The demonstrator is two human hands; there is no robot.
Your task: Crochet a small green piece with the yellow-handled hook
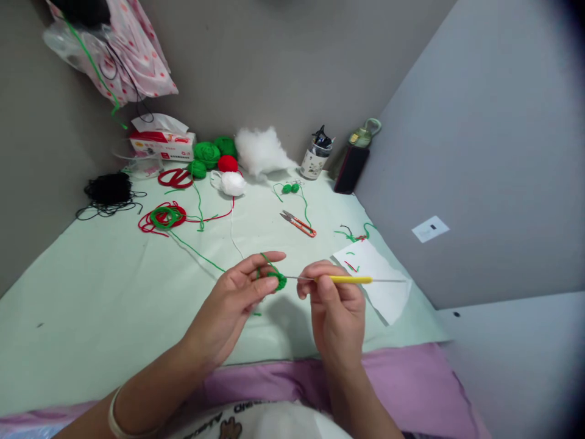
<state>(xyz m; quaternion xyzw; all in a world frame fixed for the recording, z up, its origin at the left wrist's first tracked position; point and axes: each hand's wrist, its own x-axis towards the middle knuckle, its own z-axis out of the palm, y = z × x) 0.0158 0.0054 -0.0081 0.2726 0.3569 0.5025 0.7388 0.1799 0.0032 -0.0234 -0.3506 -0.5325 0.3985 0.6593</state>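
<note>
My left hand (237, 299) pinches a small green crochet piece (280, 281) between thumb and fingers. Green yarn (201, 255) runs to that hand from a loose coil of green yarn (165, 217) lying on red yarn. In my right hand (336, 299) is a crochet hook (350, 279) with a yellow handle, held level. Its thin metal tip reaches left to the green piece; whether it passes through a stitch is too small to tell. Beyond the hands lie orange-handled thread snips (298, 224) and two small green crocheted pieces (290, 188).
Along the back stand a tissue box (163, 146), green yarn balls (207, 155), white stuffing (262, 152), a pen jar (315, 160) and a bottle (353, 164). Red scissors (175, 178) and black yarn (109, 190) lie left. Yarn scraps rest on white paper (381, 280) at right.
</note>
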